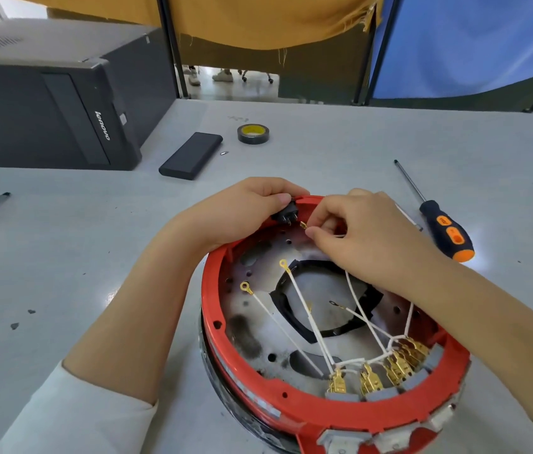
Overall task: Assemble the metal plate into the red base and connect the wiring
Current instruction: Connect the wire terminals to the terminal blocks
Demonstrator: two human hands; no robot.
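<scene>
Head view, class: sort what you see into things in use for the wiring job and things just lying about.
In use: red base, metal plate, white wires, black switch, left hand, right hand.
Lying about: screwdriver, tape roll, black power bank, computer tower.

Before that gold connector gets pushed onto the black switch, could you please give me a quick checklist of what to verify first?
1. Black switch steadied at the red base rim by the left hand: ok.
2. Gold connector pinched by the right hand: ok.
3. Connector seated on a switch prong: not ok, it sits just short.
4. Which prong it belongs on: cannot tell.
5. Metal plate sitting inside the base: ok.
6. Ring terminals fastened: not ok, lying loose.
</scene>
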